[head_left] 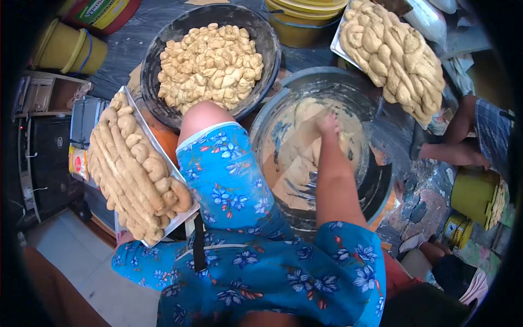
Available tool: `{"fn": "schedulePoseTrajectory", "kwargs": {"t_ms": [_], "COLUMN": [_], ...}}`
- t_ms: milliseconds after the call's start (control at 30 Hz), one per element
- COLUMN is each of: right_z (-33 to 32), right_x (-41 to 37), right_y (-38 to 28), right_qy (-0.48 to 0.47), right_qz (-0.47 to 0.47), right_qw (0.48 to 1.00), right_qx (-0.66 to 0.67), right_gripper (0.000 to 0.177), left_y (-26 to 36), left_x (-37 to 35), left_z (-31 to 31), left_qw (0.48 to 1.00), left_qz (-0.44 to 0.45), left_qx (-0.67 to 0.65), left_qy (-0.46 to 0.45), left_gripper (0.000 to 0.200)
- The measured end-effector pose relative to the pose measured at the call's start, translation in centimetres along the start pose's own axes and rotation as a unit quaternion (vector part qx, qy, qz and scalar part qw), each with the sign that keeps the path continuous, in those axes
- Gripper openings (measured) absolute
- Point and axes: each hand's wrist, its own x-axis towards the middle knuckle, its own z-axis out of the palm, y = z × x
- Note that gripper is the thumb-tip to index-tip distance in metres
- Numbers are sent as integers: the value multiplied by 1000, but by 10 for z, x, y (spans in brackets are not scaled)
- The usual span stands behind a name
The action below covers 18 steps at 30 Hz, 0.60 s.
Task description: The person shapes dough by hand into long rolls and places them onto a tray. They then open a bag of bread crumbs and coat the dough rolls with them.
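Observation:
My right hand [328, 125] reaches down into a wide dark basin [378, 188], its fingers curled near the far side of the floor. A pale, blurred flat shape [298, 140] extends to the left of the fingers; I cannot tell whether the hand grips it. Tan, wet-looking residue [348, 117] smears the basin's bottom and wall. My left hand is out of view. Left of my raised knee, long ropes and twisted pieces of tan dough [122, 169] lie heaped on a light metal tray [177, 174], which slants toward my lap.
Behind my knee stands a black tub [148, 71] full of small dough lumps [212, 65]. More twisted dough [395, 57] fills a tray at the upper right. Yellow buckets [297, 27] stand at the back. Another person's bare limbs [455, 147] show at right.

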Motion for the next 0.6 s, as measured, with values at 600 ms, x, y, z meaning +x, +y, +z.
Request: {"fn": "schedulePoseTrajectory", "kwargs": {"t_ms": [600], "right_z": [19], "right_x": [-100], "right_y": [40], "right_qy": [104], "right_qz": [-293], "right_qw": [939], "right_qx": [145], "right_gripper": [29], "left_y": [-7], "left_x": [22], "left_z": [6], "left_qw": [1000], "left_qz": [-10], "left_qx": [-12], "left_qy": [-21], "left_gripper": [36]}}
